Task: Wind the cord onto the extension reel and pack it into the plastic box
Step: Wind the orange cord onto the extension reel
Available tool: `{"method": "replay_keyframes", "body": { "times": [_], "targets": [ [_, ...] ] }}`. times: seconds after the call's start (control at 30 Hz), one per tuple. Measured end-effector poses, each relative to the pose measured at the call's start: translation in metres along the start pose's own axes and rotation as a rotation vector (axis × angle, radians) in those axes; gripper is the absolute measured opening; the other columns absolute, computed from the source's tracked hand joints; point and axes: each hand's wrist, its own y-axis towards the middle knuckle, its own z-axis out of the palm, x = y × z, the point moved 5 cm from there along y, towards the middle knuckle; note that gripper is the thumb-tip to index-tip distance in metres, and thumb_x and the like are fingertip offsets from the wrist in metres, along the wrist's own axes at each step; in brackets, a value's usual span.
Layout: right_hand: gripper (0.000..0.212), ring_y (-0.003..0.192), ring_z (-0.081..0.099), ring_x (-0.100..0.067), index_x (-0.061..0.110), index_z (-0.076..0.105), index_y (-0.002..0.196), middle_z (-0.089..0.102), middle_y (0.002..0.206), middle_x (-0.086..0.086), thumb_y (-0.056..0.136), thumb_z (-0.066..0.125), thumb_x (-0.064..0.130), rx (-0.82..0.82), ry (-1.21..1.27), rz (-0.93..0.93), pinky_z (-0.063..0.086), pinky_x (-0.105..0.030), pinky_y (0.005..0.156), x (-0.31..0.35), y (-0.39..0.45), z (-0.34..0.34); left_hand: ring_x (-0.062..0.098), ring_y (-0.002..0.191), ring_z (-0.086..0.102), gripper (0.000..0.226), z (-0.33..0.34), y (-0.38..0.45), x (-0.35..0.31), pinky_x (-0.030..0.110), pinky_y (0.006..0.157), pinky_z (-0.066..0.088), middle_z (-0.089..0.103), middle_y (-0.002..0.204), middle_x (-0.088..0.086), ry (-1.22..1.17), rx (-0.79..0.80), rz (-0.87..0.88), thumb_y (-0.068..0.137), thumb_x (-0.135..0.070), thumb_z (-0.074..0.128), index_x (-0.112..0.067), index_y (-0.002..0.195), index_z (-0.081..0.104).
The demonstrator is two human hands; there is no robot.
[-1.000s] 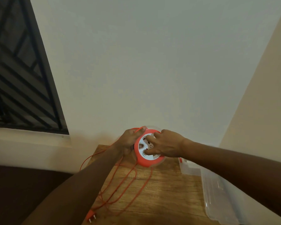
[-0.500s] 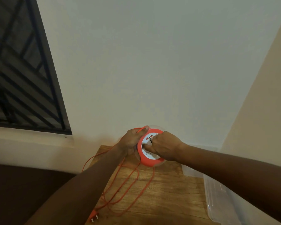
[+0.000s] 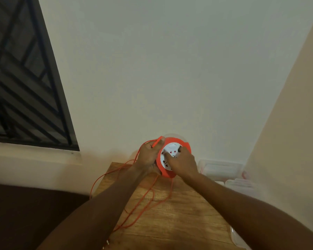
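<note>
Clear plastic box [image 3: 222,168] beside reel [image 3: 168,159]

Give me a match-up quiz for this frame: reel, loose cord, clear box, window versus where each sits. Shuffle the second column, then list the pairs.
Things:
1. reel
2. loose cord
3. clear box
4. window

Places:
A. far left, on the wall
B. held up between left hand and right hand
C. trailing in loops over the wooden table
D. right of the table, by the corner

Pairs: 1-B, 2-C, 3-D, 4-A
</note>
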Motion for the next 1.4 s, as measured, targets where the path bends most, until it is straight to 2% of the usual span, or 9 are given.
{"method": "replay_keyframes", "body": {
  "times": [0.13, 0.23, 0.3, 0.4, 0.47, 0.57, 0.9, 1.17, 1.4],
  "targets": [
    [0.076, 0.117, 0.059, -0.029, 0.025, 0.028, 0.150, 0.048, 0.145, -0.006, 0.088, 0.069, 0.037, 0.053, 0.323, 0.181, 0.058, -0.048, 0.087, -0.022, -0.017, 0.024, 0.034, 0.089, 0.080, 0.045, -0.006, -0.003, 0.008, 0.056, 0.086, 0.064, 0.082, 0.097, 0.016, 0.104, 0.019, 0.035, 0.096, -0.050, 0.067, -0.006, 0.100, 0.080],
    [0.096, 0.116, 0.060, -0.025, 0.027, 0.011, 0.154, 0.048, 0.145, -0.002, 0.082, 0.073, 0.039, 0.176, 0.185, 0.057, 0.059, -0.040, 0.084, -0.026, -0.028, 0.035, 0.033, 0.089, 0.079, 0.047, -0.015, -0.001, 0.015, 0.063, 0.090, 0.060, 0.081, 0.099, 0.020, 0.096, 0.013, -0.014, 0.095, -0.052, 0.069, -0.006, 0.097, 0.080],
    [0.093, 0.105, 0.065, -0.021, 0.026, 0.009, 0.152, 0.057, 0.135, 0.001, 0.083, 0.068, 0.047, 0.193, -0.221, -0.179, 0.057, -0.027, 0.075, -0.019, -0.033, 0.030, 0.036, 0.093, 0.079, 0.045, -0.016, -0.001, 0.016, 0.063, 0.092, 0.060, 0.082, 0.101, 0.015, 0.104, 0.040, -0.072, 0.093, -0.055, 0.069, -0.012, 0.100, 0.081],
    [0.062, 0.091, 0.067, -0.030, 0.027, 0.030, 0.140, 0.057, 0.131, -0.012, 0.089, 0.064, 0.030, 0.162, -0.901, -0.799, 0.059, -0.038, 0.064, -0.003, -0.037, 0.016, 0.041, 0.096, 0.077, 0.052, -0.016, -0.001, 0.014, 0.066, 0.094, 0.058, 0.081, 0.102, 0.016, 0.122, 0.072, -0.075, 0.089, -0.060, 0.069, -0.010, 0.102, 0.080],
    [0.047, 0.092, 0.065, -0.037, 0.027, 0.046, 0.133, 0.050, 0.134, -0.020, 0.090, 0.064, 0.019, 0.189, -1.164, -1.112, 0.058, -0.042, 0.058, 0.003, -0.038, 0.006, 0.044, 0.097, 0.076, 0.053, -0.014, -0.002, 0.011, 0.068, 0.096, 0.056, 0.081, 0.103, 0.019, 0.096, 0.091, -0.084, 0.089, -0.060, 0.069, -0.009, 0.101, 0.080],
    [0.043, 0.107, 0.059, -0.043, 0.030, 0.047, 0.137, 0.035, 0.149, -0.021, 0.097, 0.055, 0.017, 0.331, -1.322, -1.265, 0.058, -0.048, 0.068, 0.009, -0.030, -0.003, 0.046, 0.100, 0.075, 0.054, -0.009, -0.002, 0.007, 0.067, 0.098, 0.055, 0.080, 0.105, 0.021, 0.128, 0.141, -0.100, 0.094, -0.058, 0.067, -0.007, 0.107, 0.078],
    [0.064, 0.117, 0.058, -0.033, 0.038, 0.041, 0.144, 0.035, 0.152, -0.012, 0.089, 0.073, 0.030, 0.609, -1.728, -1.319, 0.057, -0.041, 0.084, 0.038, -0.023, -0.009, 0.047, 0.100, 0.075, 0.049, -0.001, -0.001, -0.003, 0.063, 0.097, 0.058, 0.080, 0.107, 0.019, 0.186, 0.235, -0.131, 0.098, -0.053, 0.062, -0.009, 0.112, 0.078],
    [0.064, 0.104, 0.067, -0.031, 0.030, 0.038, 0.147, 0.054, 0.137, -0.021, 0.091, 0.069, 0.035, 0.465, -1.746, -1.569, 0.058, -0.038, 0.078, 0.038, -0.027, -0.004, 0.044, 0.096, 0.077, 0.059, -0.007, 0.001, -0.003, 0.058, 0.094, 0.061, 0.081, 0.106, 0.018, 0.188, 0.277, -0.128, 0.082, -0.068, 0.073, -0.014, 0.103, 0.081],
    [0.069, 0.094, 0.068, -0.036, 0.029, 0.029, 0.150, 0.065, 0.119, -0.018, 0.091, 0.062, 0.042, 0.271, -1.336, -1.153, 0.059, -0.045, 0.073, 0.026, -0.009, -0.002, 0.038, 0.088, 0.079, 0.052, -0.011, 0.000, -0.004, 0.047, 0.079, 0.064, 0.081, 0.103, 0.018, 0.070, 0.152, -0.096, 0.088, -0.057, 0.073, -0.009, 0.107, 0.080]
  ]
}}
